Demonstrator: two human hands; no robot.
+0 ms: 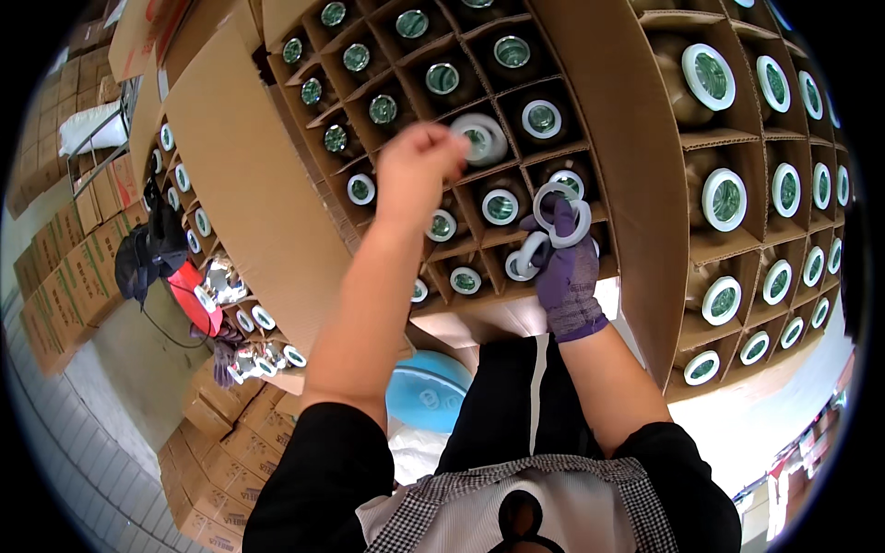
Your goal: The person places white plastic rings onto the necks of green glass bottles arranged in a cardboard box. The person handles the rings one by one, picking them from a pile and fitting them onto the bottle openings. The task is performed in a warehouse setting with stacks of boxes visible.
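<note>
My bare left hand [417, 168] is closed, slightly smeared by motion, with its fingertips pinching the edge of a white ring [499, 140]. That ring lies over the mouth of a bottle in a divided cardboard box [595, 120]. My right hand [567, 276], in a purple-grey glove, is closed around several loose white rings [581, 230] above the box's near right cells. Glass bottles stand upright in the cells, their greenish mouths upward. Nearer bottles, such as one with a white-ringed mouth [501, 207], wear rings; farther ones, such as a bare-mouthed bottle [442, 78], have none.
To the right stands another divided box [687, 276] of white-ringed bottles. A cardboard flap [244, 138] spreads on the left, with more bottles beyond it. A blue basin [429, 392] sits below the near edge. Stacked cartons [69, 276] and a black cap [138, 267] are farther left.
</note>
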